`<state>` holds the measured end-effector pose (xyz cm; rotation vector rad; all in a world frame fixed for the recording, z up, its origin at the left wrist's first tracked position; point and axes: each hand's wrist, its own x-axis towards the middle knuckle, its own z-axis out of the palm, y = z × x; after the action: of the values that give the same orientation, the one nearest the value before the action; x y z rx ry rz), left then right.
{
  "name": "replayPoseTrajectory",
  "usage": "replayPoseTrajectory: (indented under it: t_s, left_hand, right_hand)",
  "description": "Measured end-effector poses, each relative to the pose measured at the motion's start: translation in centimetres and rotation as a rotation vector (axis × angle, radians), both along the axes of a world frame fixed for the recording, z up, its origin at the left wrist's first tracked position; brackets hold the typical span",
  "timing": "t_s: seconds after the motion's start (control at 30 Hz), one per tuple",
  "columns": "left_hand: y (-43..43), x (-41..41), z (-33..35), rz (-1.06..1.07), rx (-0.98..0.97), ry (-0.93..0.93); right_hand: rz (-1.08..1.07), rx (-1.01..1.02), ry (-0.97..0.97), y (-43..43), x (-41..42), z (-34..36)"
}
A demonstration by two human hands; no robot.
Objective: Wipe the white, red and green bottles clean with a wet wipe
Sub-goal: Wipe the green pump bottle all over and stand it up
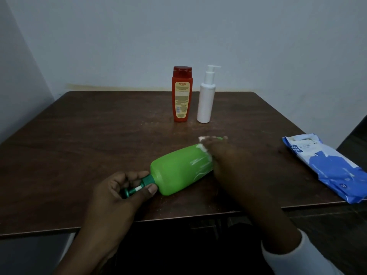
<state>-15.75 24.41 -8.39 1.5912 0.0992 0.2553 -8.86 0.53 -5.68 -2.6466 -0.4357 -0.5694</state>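
white sleeve (294, 255): right wrist, nearest the camera, on the near-right side of the green bottle.
left hand (119, 193): at the green bottle's near end, thumb and curled fingers clamped on its dark pump neck (146, 183).
green bottle (178, 169): lying on its side on the table (79, 145), near the front edge, base pointing away and right.
right hand (224, 161): over the green bottle's far end, blurred, fingers bent down onto the wet wipe.
wet wipe (203, 144): white, pressed against the green bottle under the right fingers.
wipes pack (327, 165): blue, flat, well right of the green bottle.
red bottle (181, 94): upright, well behind the green bottle.
white bottle (206, 100): upright pump bottle, behind the green bottle, just right of the red one.
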Motion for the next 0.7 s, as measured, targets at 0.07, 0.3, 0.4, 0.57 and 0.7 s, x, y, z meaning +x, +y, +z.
replayPoseTrajectory:
  t_s: [0.07,0.3,0.4,0.57,0.7]
  left_hand:
    - [-0.1,0.0,0.0,-0.006,-0.008,0.008]
    - [0.0,-0.1,0.1,0.003,-0.022,-0.001]
    - [-0.1,-0.1,0.2,0.006,-0.037,0.013]
    - [-0.2,0.0,0.2,0.014,-0.06,0.01]
    - [-0.3,-0.1,0.3,0.017,-0.076,0.025]
  right_hand:
    - [0.046,-0.05,-0.021,1.4,-0.8,0.0]
    - [0.118,-0.062,-0.019,0.8,-0.6,-0.1]
    - [0.334,-0.211,-0.027,2.7,-2.5,-0.5]
    - [0.193,-0.108,-0.076,1.2,-1.5,-0.4]
    - [0.421,-0.304,-0.093,2.3,-3.6,-1.4]
